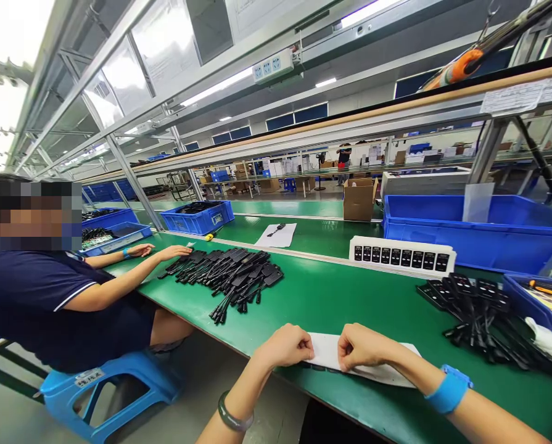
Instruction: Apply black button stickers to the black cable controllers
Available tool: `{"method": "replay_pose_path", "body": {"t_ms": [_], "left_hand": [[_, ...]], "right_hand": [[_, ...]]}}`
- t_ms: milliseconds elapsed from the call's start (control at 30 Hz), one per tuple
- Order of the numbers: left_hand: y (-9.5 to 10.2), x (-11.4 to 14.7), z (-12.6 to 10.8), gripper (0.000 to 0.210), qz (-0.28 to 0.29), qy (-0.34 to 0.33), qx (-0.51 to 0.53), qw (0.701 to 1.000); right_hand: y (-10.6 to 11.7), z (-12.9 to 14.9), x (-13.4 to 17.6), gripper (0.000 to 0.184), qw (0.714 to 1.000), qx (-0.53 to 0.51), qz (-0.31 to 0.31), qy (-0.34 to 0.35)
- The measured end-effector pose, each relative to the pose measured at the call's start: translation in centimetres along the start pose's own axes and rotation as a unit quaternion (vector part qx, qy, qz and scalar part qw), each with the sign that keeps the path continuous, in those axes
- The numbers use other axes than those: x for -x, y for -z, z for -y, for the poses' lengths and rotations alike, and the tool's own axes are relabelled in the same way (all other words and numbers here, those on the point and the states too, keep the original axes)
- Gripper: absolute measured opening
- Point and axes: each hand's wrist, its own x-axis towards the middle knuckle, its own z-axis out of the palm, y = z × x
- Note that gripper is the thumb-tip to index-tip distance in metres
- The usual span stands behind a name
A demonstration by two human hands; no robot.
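Observation:
My left hand (285, 346) and my right hand (359, 346) rest as loose fists on a white sheet (327, 353) at the near edge of the green bench (350, 296). Fingers of both hands curl against the sheet; whether they pinch it I cannot tell. A dark bracelet is on my left wrist, a blue strap (449, 388) on my right. A heap of black cabled parts (477, 308) lies to the right of my right hand.
A co-worker in a dark shirt (39, 296) sits at the left on a blue stool (100, 388), hands near another pile of black cabled parts (232, 274). A white tray of black modules (403, 256), blue bins (477, 231) and a cardboard box (359, 198) stand behind.

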Motion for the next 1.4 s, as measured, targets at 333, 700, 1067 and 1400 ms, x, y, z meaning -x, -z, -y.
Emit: {"method": "replay_pose_path", "body": {"t_ms": [333,700,1067,1400], "left_hand": [[-1.3,-1.2,-3.3,0.037,-0.023,-0.078,-0.076,0.994],[-1.7,-2.7,-3.9,0.031,-0.014,-0.073,-0.103,0.992],[-1.0,-3.1,-4.4,0.032,0.003,-0.069,-0.102,0.992],[-1.7,-5.3,-5.7,0.032,-0.001,-0.146,-0.078,0.986]], "right_hand": [[-0.3,-0.4,0.0,0.020,0.999,0.045,-0.021,0.015],[0.1,-0.9,1.8,0.021,0.987,0.123,-0.089,-0.046],[1.9,-2.5,3.4,0.015,0.985,0.152,-0.068,-0.037],[1.8,-3.5,4.2,0.010,0.995,0.093,-0.038,0.005]]}}
